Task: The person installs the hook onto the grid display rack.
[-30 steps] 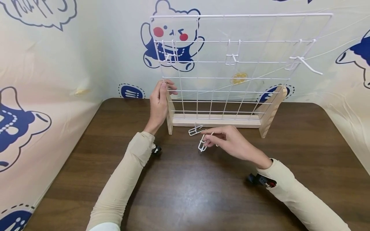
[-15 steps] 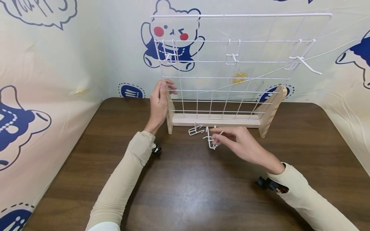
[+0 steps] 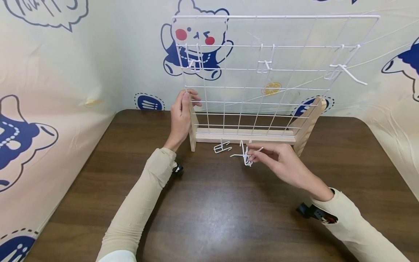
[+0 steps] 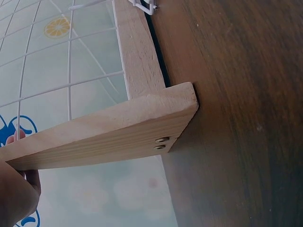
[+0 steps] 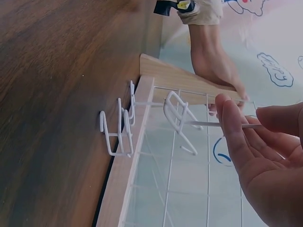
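Note:
My left hand (image 3: pixel 180 116) grips the left wooden upright (image 3: pixel 192 136) of a white wire grid rack (image 3: pixel 278 16). The left wrist view shows that upright's outer face (image 4: pixel 109 135) with two metal screws near its foot. Between thumb and fingertips, my right hand (image 3: pixel 283 160) pinches the straight prong of a white wire display hook (image 5: pixel 176 116), in front of the rack's base. Beyond it in the right wrist view, two more wire hooks lie on the table, one nearer (image 5: pixel 118 135) and one farther (image 5: pixel 132 106). The farther one (image 3: pixel 222 147) shows left of my right hand in the head view.
Three hooks hang on the grid's upper part: left (image 3: pixel 194 65), middle (image 3: pixel 266 66) and right (image 3: pixel 340 68), whose prong sticks outward. A pale wooden base bar (image 3: pixel 245 137) joins the uprights. The brown table (image 3: pixel 209 211) meets a cartoon-printed cloth (image 3: pixel 114 54) behind.
My right hand has moved to the right with the hook and turned it more upright. My left hand has kept its grip on the upright.

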Demonstrator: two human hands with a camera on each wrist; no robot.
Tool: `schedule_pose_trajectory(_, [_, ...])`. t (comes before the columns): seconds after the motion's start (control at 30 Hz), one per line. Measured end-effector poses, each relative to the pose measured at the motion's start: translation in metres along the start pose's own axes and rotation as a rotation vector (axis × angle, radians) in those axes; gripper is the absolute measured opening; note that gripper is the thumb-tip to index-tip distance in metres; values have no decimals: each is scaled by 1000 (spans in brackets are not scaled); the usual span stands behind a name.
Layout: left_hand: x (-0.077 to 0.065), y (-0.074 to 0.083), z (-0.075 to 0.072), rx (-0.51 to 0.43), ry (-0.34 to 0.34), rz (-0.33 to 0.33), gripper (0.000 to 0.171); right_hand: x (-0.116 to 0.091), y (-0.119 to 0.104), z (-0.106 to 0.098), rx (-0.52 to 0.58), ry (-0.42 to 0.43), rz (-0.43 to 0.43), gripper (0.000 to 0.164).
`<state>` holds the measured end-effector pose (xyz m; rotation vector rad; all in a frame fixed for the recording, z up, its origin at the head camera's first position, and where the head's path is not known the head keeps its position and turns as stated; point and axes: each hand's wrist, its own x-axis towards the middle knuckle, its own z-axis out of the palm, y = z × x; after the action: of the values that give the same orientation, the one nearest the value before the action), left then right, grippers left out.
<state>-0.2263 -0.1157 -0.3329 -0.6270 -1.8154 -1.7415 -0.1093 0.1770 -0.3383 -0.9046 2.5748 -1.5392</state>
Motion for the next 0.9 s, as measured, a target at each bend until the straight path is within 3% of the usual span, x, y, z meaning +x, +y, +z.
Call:
schedule_pose_trajectory(0.27, [0,0,0,5,5,-1,32,-2,2,-6,64,18,-21,30])
schedule_pose_trajectory(0.9, [1,-2,1,3,4,15,33,-7,1,-28,3,124,-124,38])
